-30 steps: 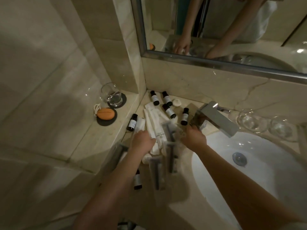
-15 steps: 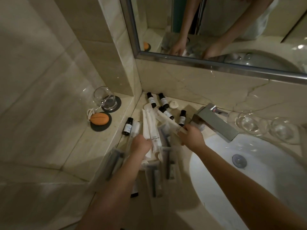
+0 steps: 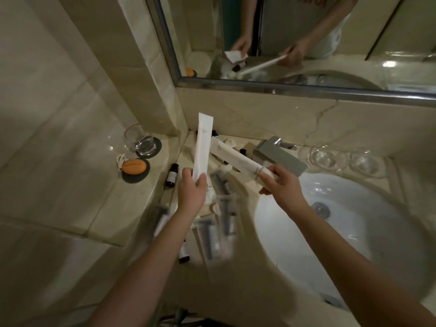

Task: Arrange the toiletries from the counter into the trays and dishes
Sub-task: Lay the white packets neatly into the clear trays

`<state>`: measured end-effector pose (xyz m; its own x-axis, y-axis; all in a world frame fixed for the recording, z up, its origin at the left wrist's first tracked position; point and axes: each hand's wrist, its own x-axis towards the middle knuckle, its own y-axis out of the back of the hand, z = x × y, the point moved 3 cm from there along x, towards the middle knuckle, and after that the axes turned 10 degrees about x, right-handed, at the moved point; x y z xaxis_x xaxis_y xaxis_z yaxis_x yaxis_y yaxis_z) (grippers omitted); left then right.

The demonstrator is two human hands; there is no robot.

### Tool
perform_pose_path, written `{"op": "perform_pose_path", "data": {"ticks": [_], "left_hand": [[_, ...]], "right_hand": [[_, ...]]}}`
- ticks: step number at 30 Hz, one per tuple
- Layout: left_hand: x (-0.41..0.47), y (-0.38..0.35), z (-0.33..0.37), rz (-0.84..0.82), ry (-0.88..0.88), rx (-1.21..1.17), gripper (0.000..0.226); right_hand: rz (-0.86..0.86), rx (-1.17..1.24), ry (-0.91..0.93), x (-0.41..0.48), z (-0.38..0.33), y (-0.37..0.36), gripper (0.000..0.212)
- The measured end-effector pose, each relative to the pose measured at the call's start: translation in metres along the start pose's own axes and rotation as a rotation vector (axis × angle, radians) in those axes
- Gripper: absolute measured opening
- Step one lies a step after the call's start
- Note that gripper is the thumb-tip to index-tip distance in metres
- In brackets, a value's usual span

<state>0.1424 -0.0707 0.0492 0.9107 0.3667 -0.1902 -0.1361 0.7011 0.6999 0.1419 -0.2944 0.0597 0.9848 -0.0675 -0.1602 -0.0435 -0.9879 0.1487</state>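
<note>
Gripping one white packet (image 3: 203,149) in the left hand (image 3: 192,192) and a second packet (image 3: 236,159) in the right hand (image 3: 283,182) above the table (image 3: 245,274); razors (image 3: 224,208) at 6 o'clock and a bottle (image 3: 171,178) at 9 lie unsorted, so the task looks barely begun

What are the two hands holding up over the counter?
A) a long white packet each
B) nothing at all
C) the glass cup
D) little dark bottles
A: the left hand grips the upright white packet by its lower end, and the right hand holds the slanted white packet by one end.
</note>
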Motion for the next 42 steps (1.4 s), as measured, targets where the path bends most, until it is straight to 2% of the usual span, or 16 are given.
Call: {"op": "perform_pose_path", "data": {"ticks": [4, 7, 13, 18, 26, 30, 34, 42], "left_hand": [[-0.038, -0.015, 0.033, -0.035, -0.122, -0.064, 0.018], [-0.067, -0.042, 0.057, -0.125, -0.218, -0.08, 0.016], [-0.119, -0.113, 0.105, -0.342, -0.321, -0.114, 0.009], [-0.171, -0.171, 0.141, -0.48, -0.48, -0.026, 0.016], [-0.245, -0.257, 0.19, -0.639, -0.611, 0.049, 0.017], [-0.281, -0.297, 0.206, -0.732, -0.64, 0.097, 0.017], [-0.311, -0.328, 0.217, -0.745, -0.656, 0.149, 0.012], [-0.335, -0.355, 0.212, -0.769, -0.657, 0.196, 0.012]], "right_hand": [[0.107, 0.071, -0.02, -0.036, 0.009, 0.049, 0.008], [0.195, 0.115, -0.035, -0.065, 0.016, 0.09, 0.004], [0.465, 0.238, -0.023, -0.123, 0.032, 0.18, 0.021], [0.749, 0.305, -0.038, -0.176, 0.052, 0.257, 0.022], [1.031, 0.489, -0.002, -0.249, 0.075, 0.364, 0.021], [1.068, 0.451, -0.032, -0.277, 0.089, 0.414, 0.02], [1.129, 0.409, -0.094, -0.3, 0.108, 0.46, 0.023], [1.019, 0.453, -0.316, -0.3, 0.17, 0.506, 0.029]]}}
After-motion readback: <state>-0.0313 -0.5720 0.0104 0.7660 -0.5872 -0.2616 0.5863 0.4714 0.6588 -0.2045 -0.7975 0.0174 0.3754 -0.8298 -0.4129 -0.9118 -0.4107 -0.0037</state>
